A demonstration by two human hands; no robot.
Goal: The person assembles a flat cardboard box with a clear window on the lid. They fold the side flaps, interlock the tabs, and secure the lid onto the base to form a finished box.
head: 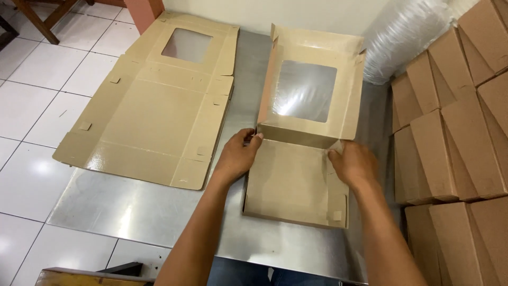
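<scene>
A brown cardboard box with a clear window in its lid lies half folded on the steel table. The lid stands raised behind the shallow base. My left hand grips the box's left side wall near the hinge, fingers curled over the edge. My right hand presses on the right side wall at the hinge. Both forearms reach in from the bottom of the view.
A flat unfolded window box blank lies on the table's left part, overhanging its edge. Stacks of folded brown boxes stand at the right. A roll of clear plastic leans at the back right. White tiled floor lies left.
</scene>
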